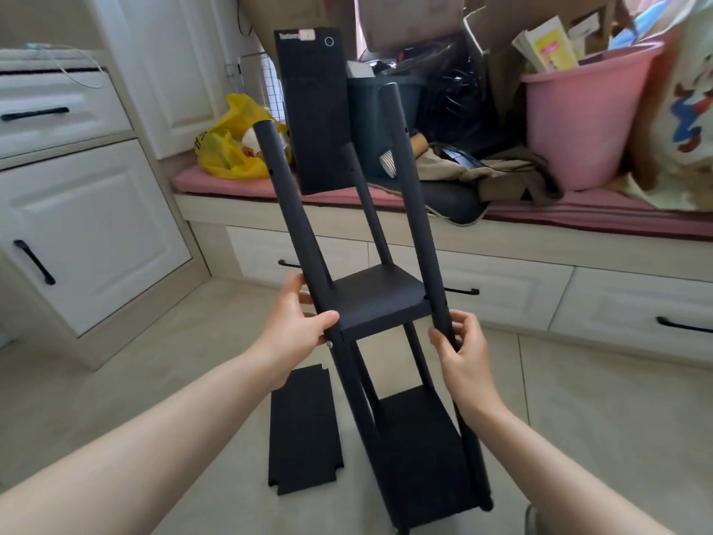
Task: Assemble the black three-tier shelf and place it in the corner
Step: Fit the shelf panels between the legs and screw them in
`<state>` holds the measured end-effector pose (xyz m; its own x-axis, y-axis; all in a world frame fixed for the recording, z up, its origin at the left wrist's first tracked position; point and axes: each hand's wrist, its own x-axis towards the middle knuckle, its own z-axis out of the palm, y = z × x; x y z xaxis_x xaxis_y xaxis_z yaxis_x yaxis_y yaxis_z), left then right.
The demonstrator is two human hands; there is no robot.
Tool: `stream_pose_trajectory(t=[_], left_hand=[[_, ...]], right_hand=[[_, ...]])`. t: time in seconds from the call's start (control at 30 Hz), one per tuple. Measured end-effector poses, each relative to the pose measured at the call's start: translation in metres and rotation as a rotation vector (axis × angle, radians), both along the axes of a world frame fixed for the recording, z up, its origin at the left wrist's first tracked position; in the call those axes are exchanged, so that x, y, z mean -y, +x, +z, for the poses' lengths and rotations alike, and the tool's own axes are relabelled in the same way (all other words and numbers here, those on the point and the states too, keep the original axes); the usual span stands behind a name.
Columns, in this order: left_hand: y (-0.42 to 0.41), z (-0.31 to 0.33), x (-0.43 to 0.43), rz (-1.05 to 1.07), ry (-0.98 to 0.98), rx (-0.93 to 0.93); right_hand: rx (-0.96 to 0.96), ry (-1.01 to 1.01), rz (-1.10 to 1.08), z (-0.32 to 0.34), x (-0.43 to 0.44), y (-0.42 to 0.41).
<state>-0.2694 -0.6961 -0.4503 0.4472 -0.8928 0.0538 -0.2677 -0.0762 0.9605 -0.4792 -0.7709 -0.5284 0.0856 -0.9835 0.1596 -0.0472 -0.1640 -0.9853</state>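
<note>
Item: black shelf frame [422, 241], part-assembled, standing on the tiled floor [135, 334] directly in front of the person and leaning away at the top. Lower tier [420, 449] fitted near the floor between the poles. Loose black shelf panel [304, 430] lying flat on the floor just left of the frame, apart from it. Left hand [297, 326] grips the left front pole [289, 210] at the height of the middle tier [380, 299], thumb across the near side; a small silver screw head [330, 344] shows on the pole just under the thumb. Right hand [463, 353] holds the right front pole [409, 179] just below the same tier, fingers curled round it. Rear pole [366, 206] rises from the far edge of the middle tier; all visible pole tops stand bare, with no tier on them. Beyond: white cabinet [88, 233] with black handles at left; low counter [216, 210] with drawers [501, 295] beneath and a pink cushion [200, 179] on top. On the counter: yellow plastic bag [231, 148], upright black computer tower [312, 110], heaped dark cables and cloth, pink bucket [578, 117] holding papers, cardboard boxes [409, 17] behind.
</note>
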Motion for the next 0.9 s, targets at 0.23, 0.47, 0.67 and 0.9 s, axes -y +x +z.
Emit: stream_pose_trajectory(t=[0.23,0.47,0.67,0.9], left_hand=[[-0.011,0.003,-0.03,-0.08,0.03,0.195],[-0.041,-0.008,-0.052,-0.134,0.066,0.314],[-0.045,-0.026,-0.071,-0.06,0.066,0.363],[-0.056,-0.046,-0.091,-0.022,0.049,0.373]], right_hand=[[-0.127,0.14,0.035,-0.002,-0.042,-0.035],[-0.218,0.232,0.025,-0.027,-0.086,-0.058],[-0.256,0.243,0.05,-0.036,-0.101,-0.063],[-0.345,0.265,0.053,-0.042,-0.108,-0.072]])
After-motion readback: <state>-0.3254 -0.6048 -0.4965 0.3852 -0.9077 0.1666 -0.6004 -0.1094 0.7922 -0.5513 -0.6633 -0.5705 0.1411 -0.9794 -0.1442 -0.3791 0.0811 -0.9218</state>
